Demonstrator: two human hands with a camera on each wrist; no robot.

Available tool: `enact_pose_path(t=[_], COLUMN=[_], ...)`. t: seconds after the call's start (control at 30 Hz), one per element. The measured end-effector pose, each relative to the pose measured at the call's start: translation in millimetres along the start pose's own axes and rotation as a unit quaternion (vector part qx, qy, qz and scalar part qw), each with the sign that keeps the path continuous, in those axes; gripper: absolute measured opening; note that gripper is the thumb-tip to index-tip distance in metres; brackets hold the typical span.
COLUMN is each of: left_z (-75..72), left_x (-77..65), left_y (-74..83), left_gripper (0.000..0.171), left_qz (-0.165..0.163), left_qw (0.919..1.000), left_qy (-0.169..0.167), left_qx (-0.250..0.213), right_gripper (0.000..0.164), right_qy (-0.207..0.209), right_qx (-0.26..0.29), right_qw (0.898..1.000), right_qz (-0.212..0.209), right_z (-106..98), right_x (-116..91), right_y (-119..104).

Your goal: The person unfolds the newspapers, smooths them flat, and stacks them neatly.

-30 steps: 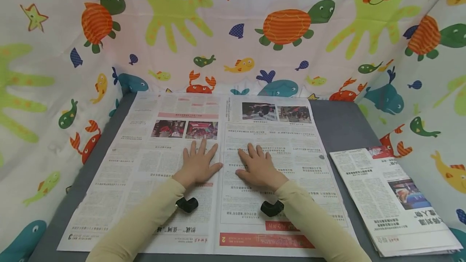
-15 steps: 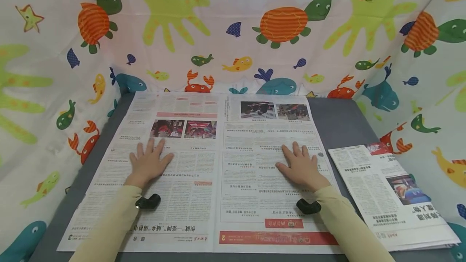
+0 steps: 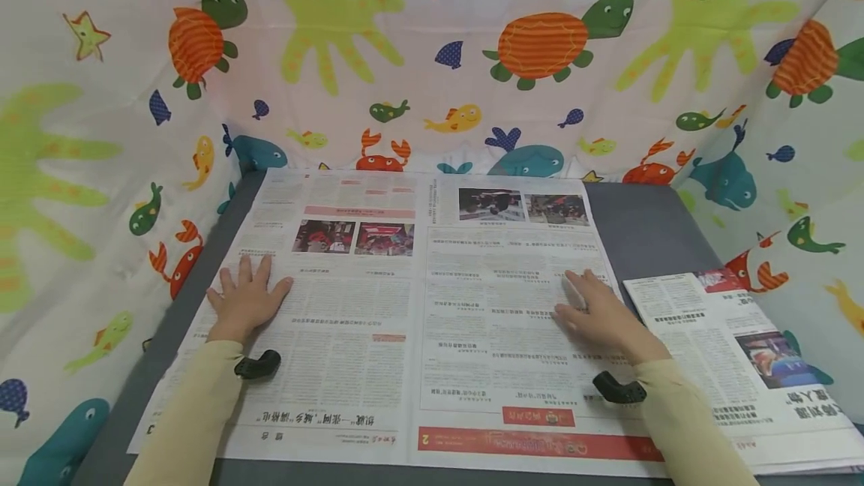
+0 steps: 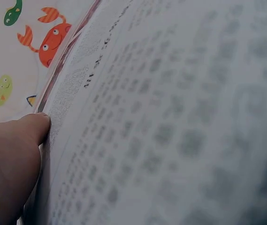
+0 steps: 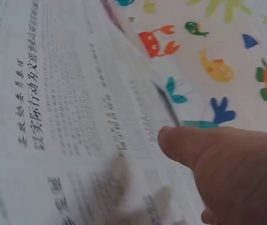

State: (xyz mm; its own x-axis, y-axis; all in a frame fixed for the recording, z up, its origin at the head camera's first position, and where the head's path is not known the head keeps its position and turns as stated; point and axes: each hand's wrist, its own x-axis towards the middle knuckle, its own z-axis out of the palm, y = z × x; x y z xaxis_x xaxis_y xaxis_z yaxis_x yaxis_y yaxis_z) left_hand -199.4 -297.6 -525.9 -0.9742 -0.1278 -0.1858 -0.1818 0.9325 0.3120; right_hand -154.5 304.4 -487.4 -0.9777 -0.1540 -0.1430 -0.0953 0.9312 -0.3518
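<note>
A newspaper (image 3: pixel 351 310) lies spread out on the grey table, its centre fold running away from me. On its left page rests my left hand (image 3: pixel 246 302), fingers straight and spread. Over the right page, near the outer edge, is my right hand (image 3: pixel 602 315), slightly blurred, its fingers extended; whether it presses the sheet I cannot tell. In the left wrist view the thumb (image 4: pixel 13 157) shows beside the printed paper (image 4: pixel 124 131). The right wrist view has the right thumb (image 5: pixel 189 145) over the newsprint (image 5: pixel 77 103), with a shadow below. Neither hand grips anything.
A folded stack of newspapers (image 3: pixel 715 373) lies to the right, close by the right forearm. Grey tabletop (image 3: pixel 641 223) shows around the sheet. Cloth printed with sea animals (image 3: pixel 378 36) hangs behind and at both sides. Black devices (image 3: pixel 619 388) sit at the wrists.
Both hands have slid apart from near the centre fold, the left toward the left edge, the right toward the right edge. The newspaper stays spread. The head view has shifted slightly.
</note>
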Motion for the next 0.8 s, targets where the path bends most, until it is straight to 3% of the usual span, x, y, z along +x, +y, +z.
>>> enact_pose_path(t=[0.1, 0.23, 0.33, 0.43, 0.53, 0.8], left_z=[1.0, 1.3, 1.0, 1.0, 1.9, 2.5], left_x=[-0.8, -1.3, -1.1, 0.2, 1.1, -0.5], left_y=[2.7, 3.0, 2.5, 1.8, 2.1, 2.2], left_gripper=[0.090, 0.090, 0.090, 0.090, 0.091, 0.090], left_qz=[0.002, 0.006, 0.007, 0.004, 0.002, 0.004], left_qw=[1.0000, 0.9999, 0.9999, 1.0000, 1.0000, 1.0000], left_qy=[0.002, 0.005, 0.004, -0.001, -0.006, -0.001], left_qx=[0.004, 0.009, 0.008, 0.005, 0.007, 0.008], right_gripper=[0.081, 0.088, 0.096, 0.095, 0.085, 0.060], right_qy=[0.032, 0.064, 0.035, -0.006, -0.021, -0.027], right_qx=[-0.007, -0.052, -0.052, -0.044, -0.048, -0.070], right_qw=[0.999, 0.991, 0.981, 0.973, 0.974, 0.987], right_qz=[0.018, 0.103, 0.185, 0.226, 0.219, 0.140], right_z=[-14.7, -22.6, -20.7, -17.8, -15.7, -23.4], right_x=[-20.6, -54.1, -72.7, -81.0, -81.9, -79.3], right_y=[9.7, 28.8, 45.3, 57.6, 63.5, 66.3])
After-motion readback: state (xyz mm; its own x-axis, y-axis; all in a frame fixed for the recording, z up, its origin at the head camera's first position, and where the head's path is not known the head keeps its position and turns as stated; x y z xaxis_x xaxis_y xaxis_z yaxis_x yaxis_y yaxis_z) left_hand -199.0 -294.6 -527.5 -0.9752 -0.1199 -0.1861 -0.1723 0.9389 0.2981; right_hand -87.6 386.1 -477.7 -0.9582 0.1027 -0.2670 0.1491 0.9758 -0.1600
